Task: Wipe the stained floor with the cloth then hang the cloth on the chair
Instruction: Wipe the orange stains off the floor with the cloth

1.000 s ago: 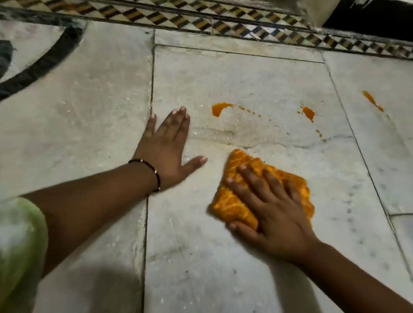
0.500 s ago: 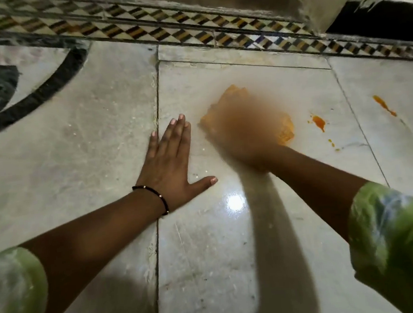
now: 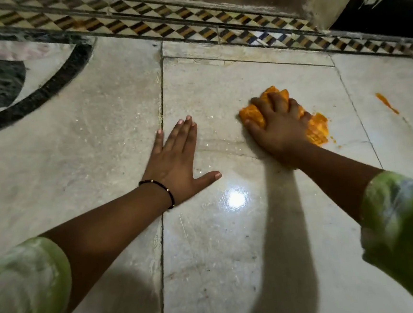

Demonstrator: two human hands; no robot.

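No readable text, labels or numbers, perhaps blurred

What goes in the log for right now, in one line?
step: wiping | right hand: grips cloth on floor | left hand: flat on floor | stain: unwiped

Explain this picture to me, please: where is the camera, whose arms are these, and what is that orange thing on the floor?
There is no machine here: a person wears a wide-angle camera on the head, looking forward and down, so you see their own arms. The left hand lies flat with straight fingers on the pale stone floor, apparently as a support. The right hand presses down on a bunched orange cloth, fingers curled over it, wiping. To the right, on the neighbouring slab, an orange stain is not yet wiped, and small orange specks lie beside the cloth. A patterned tile border runs along the far edge. No chair is in view.
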